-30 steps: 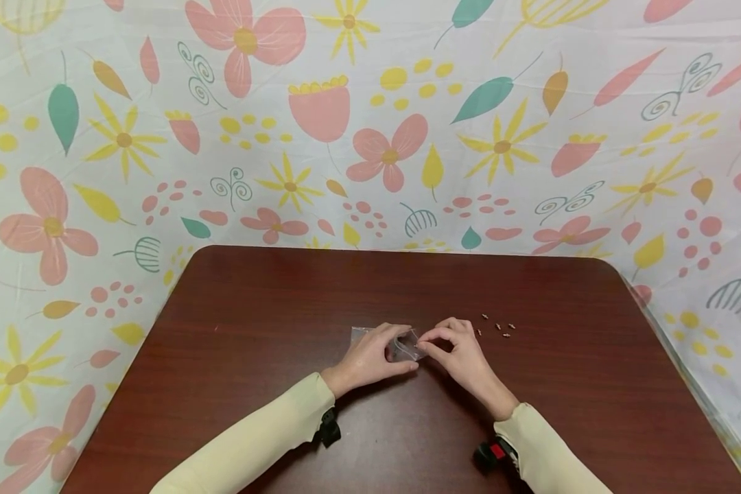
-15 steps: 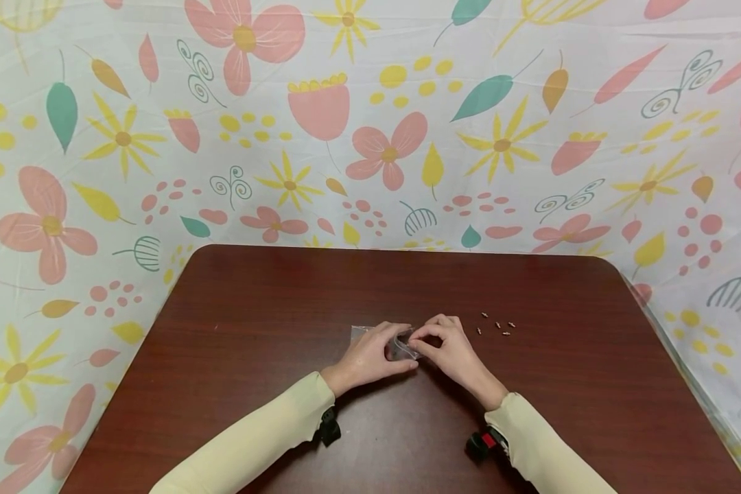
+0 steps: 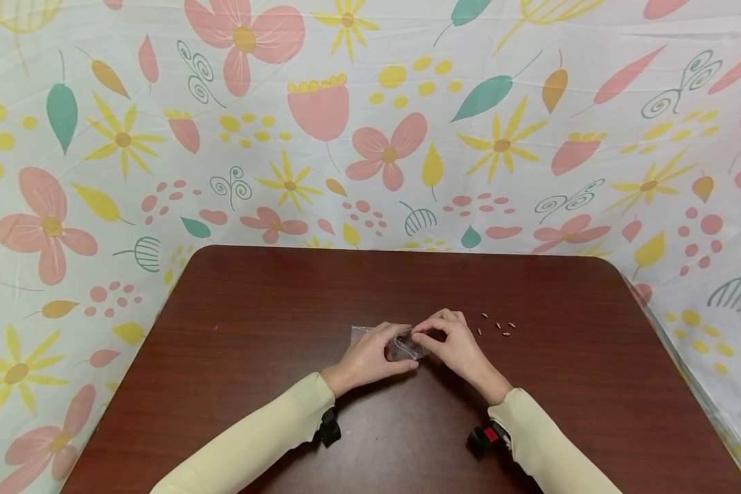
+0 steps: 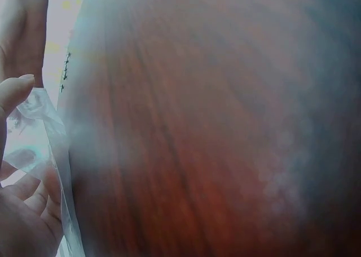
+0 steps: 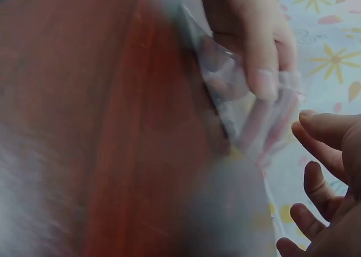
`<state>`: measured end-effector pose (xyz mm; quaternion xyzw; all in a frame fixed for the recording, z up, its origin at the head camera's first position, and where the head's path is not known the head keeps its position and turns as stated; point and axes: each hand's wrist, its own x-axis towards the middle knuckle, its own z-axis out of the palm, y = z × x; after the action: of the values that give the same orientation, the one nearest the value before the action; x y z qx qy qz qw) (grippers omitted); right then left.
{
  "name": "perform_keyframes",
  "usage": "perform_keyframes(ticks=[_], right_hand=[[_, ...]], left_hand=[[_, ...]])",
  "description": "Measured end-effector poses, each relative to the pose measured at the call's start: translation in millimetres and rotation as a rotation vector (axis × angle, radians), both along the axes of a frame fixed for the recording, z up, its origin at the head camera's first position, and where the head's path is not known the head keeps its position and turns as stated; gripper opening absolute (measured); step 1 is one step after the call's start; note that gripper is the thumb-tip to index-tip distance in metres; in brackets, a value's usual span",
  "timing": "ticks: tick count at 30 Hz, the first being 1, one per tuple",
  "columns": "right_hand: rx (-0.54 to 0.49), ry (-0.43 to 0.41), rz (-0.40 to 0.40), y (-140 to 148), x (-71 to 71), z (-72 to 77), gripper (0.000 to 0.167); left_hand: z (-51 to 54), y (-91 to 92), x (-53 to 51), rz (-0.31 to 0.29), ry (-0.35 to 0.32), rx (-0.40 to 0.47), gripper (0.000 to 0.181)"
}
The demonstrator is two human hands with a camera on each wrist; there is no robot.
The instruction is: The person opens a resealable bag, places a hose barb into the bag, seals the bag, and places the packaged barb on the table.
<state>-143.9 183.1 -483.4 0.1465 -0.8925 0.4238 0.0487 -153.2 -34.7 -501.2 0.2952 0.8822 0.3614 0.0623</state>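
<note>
A small clear plastic zip bag (image 3: pixel 401 348) lies on the table under my left hand (image 3: pixel 368 357). The left thumb and fingers curl round it and hold its mouth apart, facing right. In the left wrist view, the bag (image 4: pixel 31 135) stands out between the thumb and the fingers. My right hand (image 3: pixel 457 346) is at the bag's mouth, thumb and index fingertips close together. In the right wrist view, the right hand's (image 5: pixel 333 183) other fingers are loosely bent; whether a tiny piece sits between the tips cannot be made out. Several tiny metallic pieces (image 3: pixel 498 325) lie to the right.
The dark reddish-brown table (image 3: pixel 272 295) has rounded far corners. A white cloth with a flower print (image 3: pixel 370 89) hangs behind it and along the sides. A black camera mount (image 3: pixel 481 439) is strapped at the right wrist, and another (image 3: pixel 328 429) at the left.
My right hand moved left into the bag's mouth, then drew back slightly, up and right. My left hand and the bag stayed in place. The tiny pieces on the table did not move.
</note>
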Motion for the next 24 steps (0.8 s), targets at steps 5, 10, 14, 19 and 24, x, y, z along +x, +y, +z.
perform_keyframes(ticks=[5, 10, 14, 19, 24], right_hand=[[-0.022, 0.011, -0.017, 8, -6.0, 4.6, 0.007], [-0.053, 0.017, -0.027, 18, -9.6, 7.9, 0.007], [-0.083, 0.007, -0.061, 27, -12.4, 10.5, 0.008], [-0.085, -0.016, -0.100, 40, -14.4, 12.6, 0.010], [-0.085, -0.025, -0.131, 53, -15.3, 13.9, 0.012]], left_hand=[[0.5, 0.1, 0.2, 0.010, -0.003, -0.004, 0.065], [0.2, 0.1, -0.2, 0.015, -0.003, -0.008, 0.066], [0.1, -0.1, -0.7, 0.013, -0.006, -0.001, 0.067], [0.0, -0.6, -0.6, 0.011, -0.014, -0.002, 0.067], [-1.1, -0.7, -0.7, 0.014, -0.016, -0.002, 0.068]])
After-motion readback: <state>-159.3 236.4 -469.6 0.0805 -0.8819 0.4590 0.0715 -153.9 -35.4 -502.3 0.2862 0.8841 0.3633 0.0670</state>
